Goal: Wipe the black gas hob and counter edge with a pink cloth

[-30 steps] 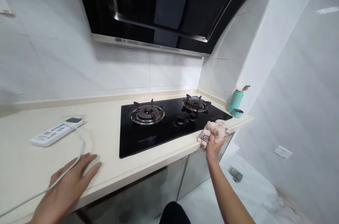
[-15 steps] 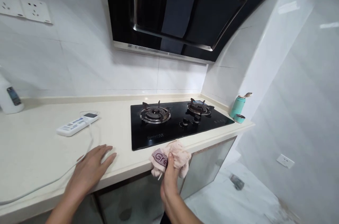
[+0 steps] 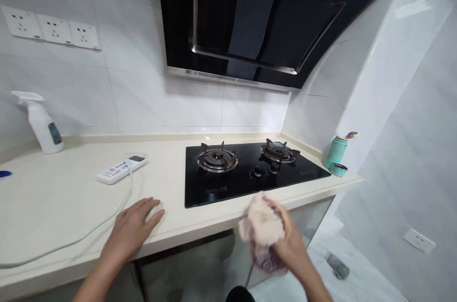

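My left hand (image 3: 134, 228) rests flat on the cream countertop (image 3: 167, 219) near its front edge, fingers apart and holding nothing. A thin grey cable (image 3: 76, 242) runs past it. In my right hand (image 3: 285, 235) is a bunched pink cloth (image 3: 264, 226), slightly blurred, in front of the counter's edge. Just behind the cloth lies the black gas cooktop (image 3: 228, 185) with its left burner (image 3: 217, 159), right burner (image 3: 280, 152) and two knobs (image 3: 264, 171).
A white remote-like device (image 3: 121, 169) lies left of the cooktop. Further left stands a white spray bottle (image 3: 44, 126). A teal can (image 3: 335, 152) and a small teal lid or dish (image 3: 338, 169) stand at the right end. The black range hood (image 3: 235, 16) overhangs the cooktop.
My right hand has moved right with the cloth, off the counter's front edge, and the cloth has turned. My left hand stays on the countertop. The view has shifted left.
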Tool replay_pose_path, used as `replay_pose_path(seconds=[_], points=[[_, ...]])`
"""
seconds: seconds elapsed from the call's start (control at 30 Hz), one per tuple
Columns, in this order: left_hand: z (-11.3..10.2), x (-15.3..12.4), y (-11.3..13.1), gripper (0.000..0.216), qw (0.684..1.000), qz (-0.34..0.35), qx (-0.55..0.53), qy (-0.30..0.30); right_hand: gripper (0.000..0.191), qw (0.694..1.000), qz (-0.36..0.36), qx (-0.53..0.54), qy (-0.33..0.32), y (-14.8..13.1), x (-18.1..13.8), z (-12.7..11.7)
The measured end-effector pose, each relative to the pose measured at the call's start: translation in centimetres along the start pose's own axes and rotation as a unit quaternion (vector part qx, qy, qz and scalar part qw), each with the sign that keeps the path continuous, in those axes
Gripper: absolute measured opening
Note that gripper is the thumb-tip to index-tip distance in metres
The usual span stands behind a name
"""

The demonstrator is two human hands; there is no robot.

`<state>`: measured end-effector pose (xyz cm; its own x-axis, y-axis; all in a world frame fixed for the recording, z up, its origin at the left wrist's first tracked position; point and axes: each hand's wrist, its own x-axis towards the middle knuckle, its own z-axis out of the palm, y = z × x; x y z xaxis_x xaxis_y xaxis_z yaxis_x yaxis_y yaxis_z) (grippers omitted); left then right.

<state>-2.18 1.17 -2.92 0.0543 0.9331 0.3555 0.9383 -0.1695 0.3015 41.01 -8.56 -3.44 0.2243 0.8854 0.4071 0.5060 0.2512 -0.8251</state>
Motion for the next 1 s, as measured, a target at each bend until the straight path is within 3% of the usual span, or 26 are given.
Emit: replay_pose_path(seconds=[0.1,0.17,0.27,0.37,0.53,0.7,0.87,1.0], points=[[0.0,-0.1,0.1,0.058,1.000,0.003,-0.006,0.008,0.061,0.979,-0.028,-0.180,0.088,1.9,4.9,-3.8],[0.1,-0.2,0.1,0.057,1.000,0.002,-0.008,0.010,0.051,0.946,-0.019,-0.303,0.118,3.3,8.2,-4.6],[0.3,-0.2,0.0,0.056,1.000,-0.003,-0.005,0.008,0.046,0.910,0.039,-0.397,0.109,4.4,11.8,-3.1],[0.3,-0.2,0.0,0.056,1.000,-0.002,-0.006,0.004,0.049,0.904,0.062,-0.415,0.078,3.9,12.7,-0.1],[0.3,-0.2,0.1,0.057,1.000,0.004,-0.012,0.014,0.046,0.923,-0.039,-0.383,0.013,-0.2,9.5,5.7],[0.8,-0.2,-0.2,0.056,1.000,0.011,-0.005,0.017,0.047,0.949,-0.179,-0.242,-0.090,-6.3,4.2,13.3],[1.3,0.2,-1.6,0.050,0.998,0.039,-0.026,0.039,0.060,0.921,-0.311,-0.165,-0.165,-10.5,-0.2,19.6],[0.9,0.4,-1.6,0.052,0.997,0.022,-0.062,0.032,0.056,0.900,-0.382,-0.172,-0.122,-10.0,-1.5,21.0]])
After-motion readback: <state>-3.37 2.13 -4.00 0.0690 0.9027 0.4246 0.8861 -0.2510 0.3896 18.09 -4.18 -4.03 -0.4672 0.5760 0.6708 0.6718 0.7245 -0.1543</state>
